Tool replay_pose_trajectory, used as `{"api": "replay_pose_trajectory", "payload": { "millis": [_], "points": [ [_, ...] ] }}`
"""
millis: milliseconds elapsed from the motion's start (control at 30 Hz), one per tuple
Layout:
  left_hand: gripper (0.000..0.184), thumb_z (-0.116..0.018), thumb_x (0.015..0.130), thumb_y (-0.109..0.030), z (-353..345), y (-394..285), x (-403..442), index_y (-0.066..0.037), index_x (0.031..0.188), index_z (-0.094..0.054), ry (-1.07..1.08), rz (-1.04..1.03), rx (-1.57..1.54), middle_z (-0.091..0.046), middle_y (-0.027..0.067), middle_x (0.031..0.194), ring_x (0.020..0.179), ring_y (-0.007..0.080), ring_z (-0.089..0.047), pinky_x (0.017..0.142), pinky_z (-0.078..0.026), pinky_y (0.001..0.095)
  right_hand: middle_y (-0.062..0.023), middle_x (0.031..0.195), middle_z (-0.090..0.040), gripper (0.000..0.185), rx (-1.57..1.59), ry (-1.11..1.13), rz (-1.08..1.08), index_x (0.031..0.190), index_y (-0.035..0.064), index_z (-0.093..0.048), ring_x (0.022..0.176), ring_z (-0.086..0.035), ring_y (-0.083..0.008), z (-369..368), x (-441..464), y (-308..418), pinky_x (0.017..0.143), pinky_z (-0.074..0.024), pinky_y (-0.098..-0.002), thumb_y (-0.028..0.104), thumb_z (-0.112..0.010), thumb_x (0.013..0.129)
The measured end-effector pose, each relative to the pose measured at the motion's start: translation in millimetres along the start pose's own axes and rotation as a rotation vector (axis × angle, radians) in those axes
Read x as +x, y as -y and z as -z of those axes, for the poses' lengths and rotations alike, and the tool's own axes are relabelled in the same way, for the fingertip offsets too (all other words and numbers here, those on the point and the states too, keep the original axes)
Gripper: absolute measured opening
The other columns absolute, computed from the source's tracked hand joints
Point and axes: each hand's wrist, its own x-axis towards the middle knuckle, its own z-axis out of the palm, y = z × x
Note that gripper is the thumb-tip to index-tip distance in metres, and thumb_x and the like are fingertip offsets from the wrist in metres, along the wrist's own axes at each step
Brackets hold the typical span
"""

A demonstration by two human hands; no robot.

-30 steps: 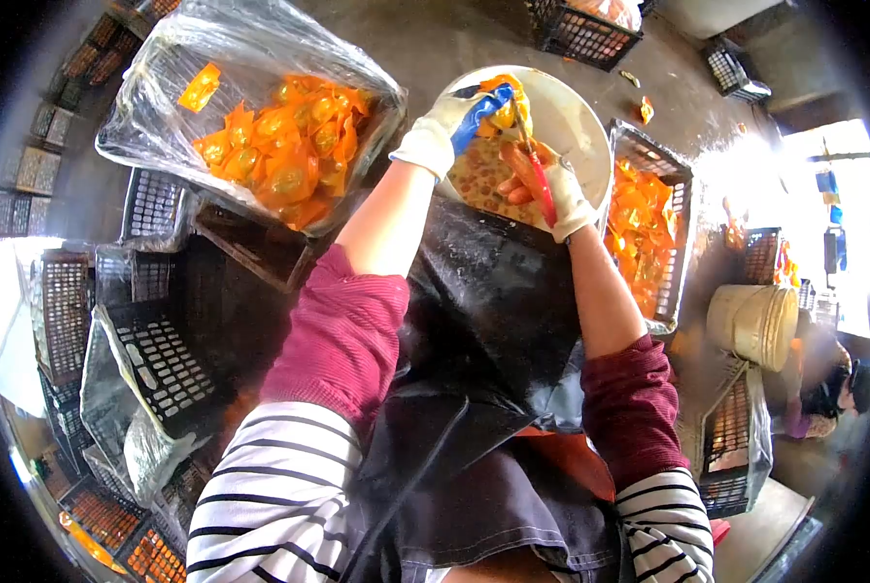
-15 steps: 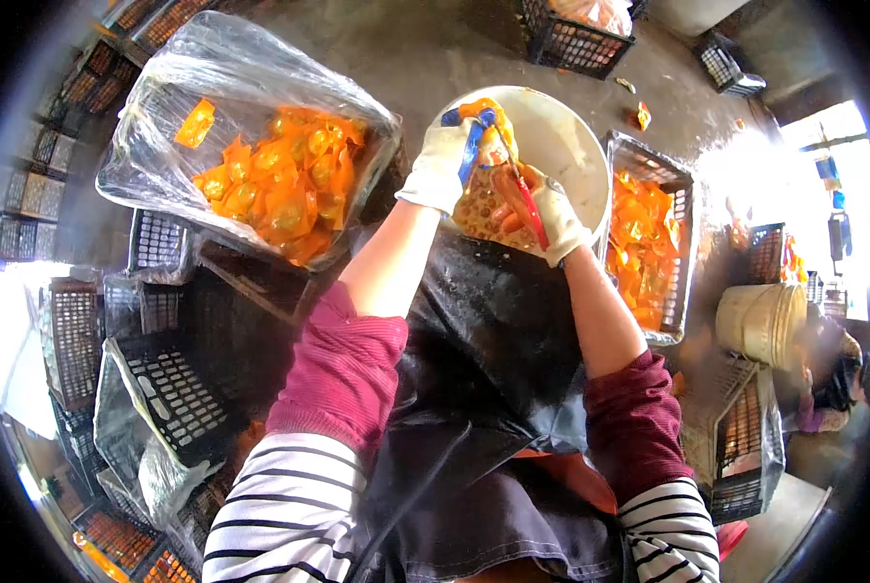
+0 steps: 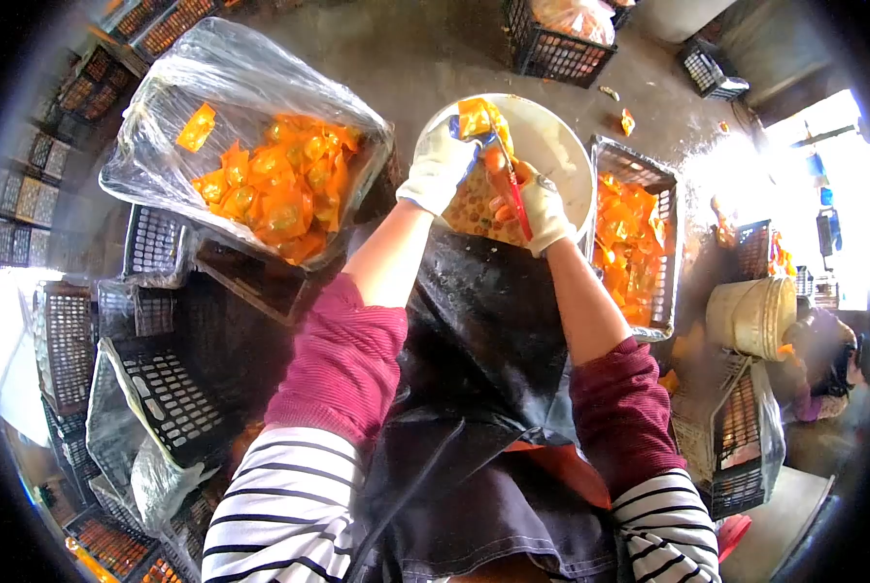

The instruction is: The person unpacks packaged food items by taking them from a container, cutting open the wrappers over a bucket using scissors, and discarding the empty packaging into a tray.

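Note:
My left hand, in a white glove with blue on the fingers, is closed on an orange packet above a round white tub. My right hand, gloved with bare fingertips showing, is closed round red-handled scissors, whose blades reach up to the packet. Below both hands, the tub holds liquid with many small round pieces. Left of the tub, orange packets lie in a plastic-lined crate. More orange pieces fill a crate on the right.
A black crate with a bagged load stands at the top. At the right are a whitish bucket, a plastic-lined crate and another person. Stacked crates line the left. A scrap lies on the floor.
The view has shifted slightly. My left hand now shows the packet spread flatter above its fingers, and the scissors in my right hand stand more upright against it.

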Motion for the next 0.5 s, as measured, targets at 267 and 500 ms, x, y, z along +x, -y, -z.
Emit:
{"api": "replay_pose_trajectory", "payload": {
  "millis": [267,500],
  "points": [
    [0.02,-0.065,0.086,-0.019,64,5,-27,-0.002,0.097,-0.063,0.015,-0.119,-0.637,-0.06,0.0035,0.082,0.078,0.0169,-0.058,0.074,-0.047,0.0287,-0.0137,0.1,-0.063,0.041,0.444,0.053,-0.075,0.123,0.0002,-0.05,0.069,-0.065,-0.0223,11,-13,-10,0.052,-0.0527,-0.0311,0.032,-0.044,0.098],
    [0.034,-0.061,0.087,-0.034,192,134,-55,-0.004,0.101,-0.063,-0.368,0.271,-0.041,-0.067,0.0177,0.095,0.093,0.0319,-0.063,0.081,-0.048,0.0396,-0.0214,0.128,-0.051,0.062,1.245,-0.254,0.078,0.125,-0.003,-0.042,0.116,-0.052,-0.0321,56,1,-9,0.092,-0.0467,-0.0426,0.043,-0.06,0.088]
  ]
}}
